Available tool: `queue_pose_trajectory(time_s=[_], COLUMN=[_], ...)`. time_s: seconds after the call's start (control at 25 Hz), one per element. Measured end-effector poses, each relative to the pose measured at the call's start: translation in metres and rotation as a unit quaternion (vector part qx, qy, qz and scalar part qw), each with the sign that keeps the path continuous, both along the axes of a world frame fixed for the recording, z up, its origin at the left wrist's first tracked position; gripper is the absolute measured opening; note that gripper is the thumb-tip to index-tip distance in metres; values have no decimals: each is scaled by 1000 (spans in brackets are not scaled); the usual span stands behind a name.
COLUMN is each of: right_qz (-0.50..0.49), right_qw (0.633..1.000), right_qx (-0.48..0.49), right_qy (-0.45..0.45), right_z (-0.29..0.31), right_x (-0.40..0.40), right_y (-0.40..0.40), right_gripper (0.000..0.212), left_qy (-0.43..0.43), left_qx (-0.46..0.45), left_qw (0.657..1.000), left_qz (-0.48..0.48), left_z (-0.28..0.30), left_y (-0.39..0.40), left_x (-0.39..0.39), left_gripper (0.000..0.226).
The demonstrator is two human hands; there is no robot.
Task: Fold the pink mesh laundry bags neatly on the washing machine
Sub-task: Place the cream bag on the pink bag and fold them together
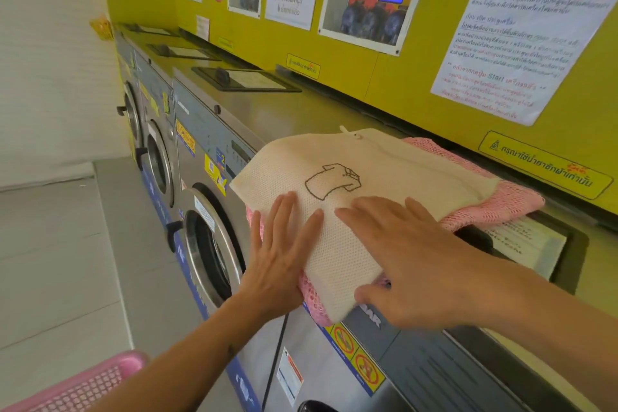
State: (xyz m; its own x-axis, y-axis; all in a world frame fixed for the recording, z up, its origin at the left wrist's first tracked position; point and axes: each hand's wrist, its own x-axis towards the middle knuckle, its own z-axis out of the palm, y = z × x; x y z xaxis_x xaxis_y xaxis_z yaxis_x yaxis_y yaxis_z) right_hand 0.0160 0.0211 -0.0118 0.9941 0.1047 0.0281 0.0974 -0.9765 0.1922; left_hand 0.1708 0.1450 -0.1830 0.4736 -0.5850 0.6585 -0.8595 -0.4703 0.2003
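Observation:
A cream mesh laundry bag (378, 157) with a shirt outline drawn on it lies folded on top of a pink mesh laundry bag (495, 197). Both rest on the steel top of the washing machine (287, 114). The pink mesh shows at the right edge and under the near corner. My left hand (281, 257) lies flat with straight fingers on the cream bag's near left edge. My right hand (408, 257) presses flat on the cream bag with its fingers spread, the thumb at the near corner.
A row of front-loading washers (157, 157) runs away to the left along a yellow wall (408, 84) with posters. Black detergent lids (244, 78) sit on the machine tops. A pink plastic basket (77, 388) is at the bottom left over the tiled floor.

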Motion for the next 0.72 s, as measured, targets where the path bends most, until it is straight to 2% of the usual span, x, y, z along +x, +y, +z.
queue_pose_trajectory(time_s=[0.16, 0.28, 0.36, 0.4, 0.52, 0.64, 0.72], right_qz=[3, -11, -10, 6, 50, 38, 45], right_qw=[996, 991, 988, 989, 992, 985, 971], right_qx=[-83, -130, -142, -132, -44, 120, 212], right_qy=[-22, -41, -53, -64, -110, -117, -99], right_z=[-15, -24, -24, -21, -4, 13, 20], right_x=[-5, -2, 3, 7, 11, 0, -12], right_y=[4, 7, 11, 12, 7, -9, -18], right_gripper=[98, 106, 100, 90, 56, 43, 34], left_qy=[-9, -32, -53, -62, -80, -69, -64], left_qx=[-43, -79, -84, -76, -47, -46, -57], left_qw=[999, 996, 995, 995, 996, 997, 996], left_qz=[-29, -35, -30, -26, -11, 7, -16], left_z=[11, 37, 57, 66, 83, 100, 121], left_y=[14, 34, 46, 52, 68, 73, 73], left_x=[1, -2, -8, -11, -23, -36, -44], left_gripper=[89, 57, 42, 40, 40, 38, 33])
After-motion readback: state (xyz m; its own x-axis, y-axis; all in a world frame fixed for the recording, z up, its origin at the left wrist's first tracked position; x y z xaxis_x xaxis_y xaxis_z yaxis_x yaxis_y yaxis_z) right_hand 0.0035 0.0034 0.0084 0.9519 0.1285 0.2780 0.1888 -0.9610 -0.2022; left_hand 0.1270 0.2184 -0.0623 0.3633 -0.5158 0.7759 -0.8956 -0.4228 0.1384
